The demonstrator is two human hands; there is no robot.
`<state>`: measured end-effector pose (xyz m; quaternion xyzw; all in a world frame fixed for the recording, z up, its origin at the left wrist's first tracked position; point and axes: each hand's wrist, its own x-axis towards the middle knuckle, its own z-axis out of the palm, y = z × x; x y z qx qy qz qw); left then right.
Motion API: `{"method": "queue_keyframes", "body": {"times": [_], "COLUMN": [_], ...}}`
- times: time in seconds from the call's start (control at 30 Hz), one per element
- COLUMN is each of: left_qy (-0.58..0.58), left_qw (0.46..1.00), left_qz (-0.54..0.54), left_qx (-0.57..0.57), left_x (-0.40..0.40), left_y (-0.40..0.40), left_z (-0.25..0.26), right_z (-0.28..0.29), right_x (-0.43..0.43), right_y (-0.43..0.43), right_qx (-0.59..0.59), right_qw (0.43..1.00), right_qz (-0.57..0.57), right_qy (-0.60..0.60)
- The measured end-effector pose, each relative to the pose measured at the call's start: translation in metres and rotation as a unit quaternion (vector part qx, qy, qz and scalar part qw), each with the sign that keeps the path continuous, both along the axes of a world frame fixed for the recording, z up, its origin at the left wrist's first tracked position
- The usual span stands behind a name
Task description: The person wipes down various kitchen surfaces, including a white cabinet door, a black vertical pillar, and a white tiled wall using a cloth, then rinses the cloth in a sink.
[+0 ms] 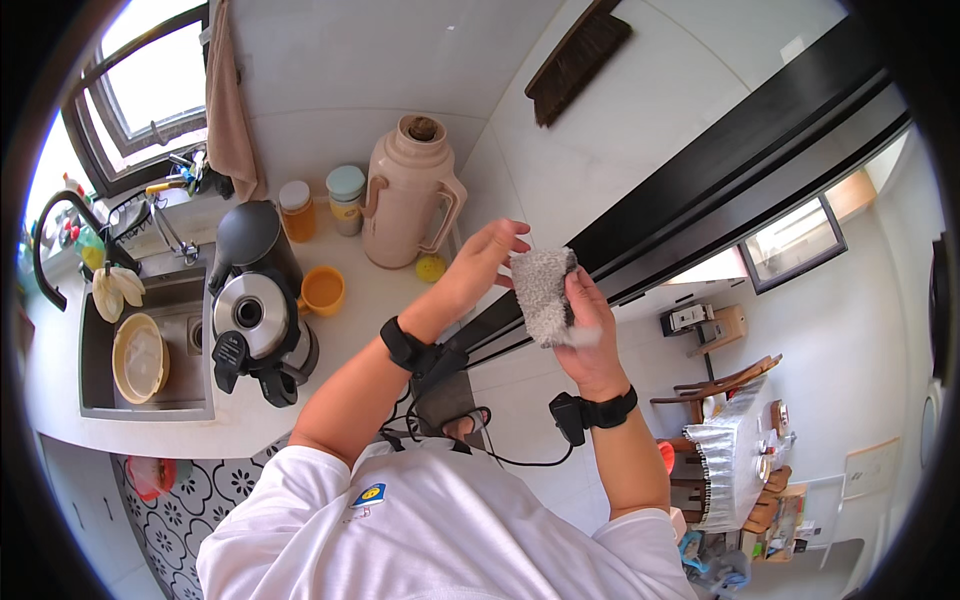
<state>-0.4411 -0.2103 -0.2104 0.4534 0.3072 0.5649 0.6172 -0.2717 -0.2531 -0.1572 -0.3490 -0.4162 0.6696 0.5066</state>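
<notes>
A folded grey fleecy cloth (541, 292) is in front of me, beside the black door frame. My right hand (591, 322) grips its right side, with the thumb lying over the darker edge. Something whitish and blurred shows at the cloth's lower corner; I cannot tell what it is. At the cloth's upper left is my left hand (486, 262), its fingers apart. Some of its fingertips reach the cloth's left edge, and whether they touch it is unclear. Black bands with small devices circle both wrists.
On the left counter (345, 375) stand a pink thermos flask (409, 195), an orange mug (324, 291), two lidded jars and a steel-topped electric appliance (251, 315). A sink (176, 375) holds a yellow basin (141, 358). A brush (577, 64) hangs on the wall. Black cables trail below my arms.
</notes>
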Motion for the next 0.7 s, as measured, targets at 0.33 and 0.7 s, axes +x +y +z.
{"method": "queue_keyframes", "body": {"times": [0.33,0.7], "left_qy": [-0.014,0.246], "left_qw": [1.000,0.671], "left_qz": [-0.018,0.430], "left_qx": [-0.013,0.552], "left_x": [0.042,0.080], "left_y": [-0.032,-0.001], "left_z": [0.010,0.108], "right_z": [-0.023,-0.023], "right_x": [-0.007,0.062], "right_y": [-0.003,-0.005], "right_qx": [0.473,0.368], "right_qw": [0.730,0.815], "right_qz": [-0.251,-0.381], "right_qy": [-0.425,-0.236]}}
